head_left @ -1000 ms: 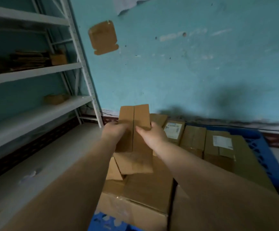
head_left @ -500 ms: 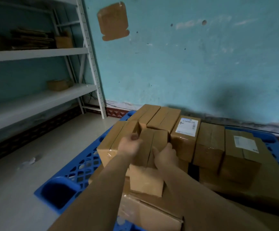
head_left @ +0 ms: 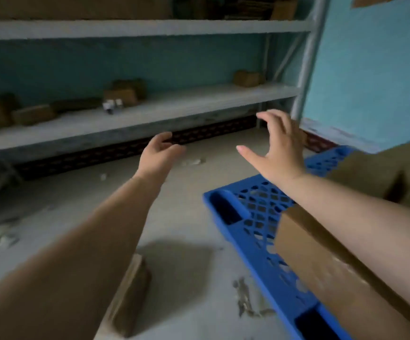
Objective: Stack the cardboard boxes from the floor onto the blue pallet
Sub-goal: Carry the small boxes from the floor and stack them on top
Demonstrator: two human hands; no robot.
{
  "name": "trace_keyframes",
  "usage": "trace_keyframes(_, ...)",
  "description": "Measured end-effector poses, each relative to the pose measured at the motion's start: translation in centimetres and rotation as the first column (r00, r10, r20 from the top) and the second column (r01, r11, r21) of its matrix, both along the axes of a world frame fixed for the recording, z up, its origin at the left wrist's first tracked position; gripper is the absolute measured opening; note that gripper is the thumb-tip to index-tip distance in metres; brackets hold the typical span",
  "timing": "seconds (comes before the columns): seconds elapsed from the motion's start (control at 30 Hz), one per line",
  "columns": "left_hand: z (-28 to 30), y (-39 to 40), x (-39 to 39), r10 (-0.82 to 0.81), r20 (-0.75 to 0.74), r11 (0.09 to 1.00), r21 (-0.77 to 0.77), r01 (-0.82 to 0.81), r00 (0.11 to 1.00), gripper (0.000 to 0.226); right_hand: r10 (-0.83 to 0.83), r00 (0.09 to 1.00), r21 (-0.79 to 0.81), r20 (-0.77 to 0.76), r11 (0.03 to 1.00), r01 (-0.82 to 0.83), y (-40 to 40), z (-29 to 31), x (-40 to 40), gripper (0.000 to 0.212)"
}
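Hands are both empty: the left hand (head_left: pixel 158 153) hangs loosely curled and the right hand (head_left: pixel 281 149) is spread wide over the corner of the blue pallet (head_left: pixel 255 212), so the sound move, as I judge it, is to reach down for the cardboard box on the floor (head_left: pixel 128 298) by the left forearm and take it by two opposite sides. Stacked boxes (head_left: pixel 326 261) already fill the pallet's right part; the grey floor (head_left: pixel 186 192) carries scattered scraps, and a shelving rack (head_left: pixel 150 114) with small cartons lines the turquoise wall (head_left: pixel 370 69)

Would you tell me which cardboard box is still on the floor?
The box at the bottom edge, beneath the left forearm; the other boxes sit on the blue pallet.
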State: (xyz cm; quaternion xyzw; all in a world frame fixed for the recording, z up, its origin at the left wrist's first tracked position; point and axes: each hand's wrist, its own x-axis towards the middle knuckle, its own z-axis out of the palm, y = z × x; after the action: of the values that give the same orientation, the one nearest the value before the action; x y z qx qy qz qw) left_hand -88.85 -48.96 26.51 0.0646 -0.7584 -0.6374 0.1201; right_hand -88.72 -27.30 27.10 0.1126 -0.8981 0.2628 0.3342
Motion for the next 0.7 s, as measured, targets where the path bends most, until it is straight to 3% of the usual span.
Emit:
trace_keyframes(0.07,-1.0,-10.5,4.7,0.215,0.011,0.976,-0.028,-0.215,0.976,0.046,0.243,0.967,-0.003,0.074,0.970,-0.244,-10.6,-1.2,0.2,0.079)
trace_keyframes(0.13,-3.0,-20.2,11.6,0.417,0.051,0.907,-0.096,-0.411,0.908,0.047,0.452,0.873,-0.040,0.183,0.891,-0.453,-21.1,-3.1,2.3,0.086)
trace_keyframes(0.3,-9.7,-36.6,29.3,0.762,0.253,0.645,-0.214,-0.734,0.596,0.053,0.729,0.550,-0.169,0.408,0.652,-0.739,-41.4,-9.6,11.8,0.088)
trace_keyframes(0.5,-21.9,-42.4,44.4,0.888,0.427,0.337,-0.356,-0.872,0.169,0.062,0.670,0.179,-0.233,0.720,0.477,-0.848,-53.9,-22.3,23.2,0.091)
trace_keyframes(0.6,-28.8,-42.1,48.5,0.865,0.497,0.316,-0.424,-0.849,0.073,0.069,0.549,0.072,-0.212,0.833,0.436,-0.874,-56.5,-28.8,28.1,0.092)
trace_keyframes(0.7,-34.4,-41.6,49.5,0.803,0.595,0.253,-0.387,-0.887,-0.030,0.081,0.465,0.001,-0.246,0.886,0.471,-0.847,-58.0,-33.9,31.1,0.092)
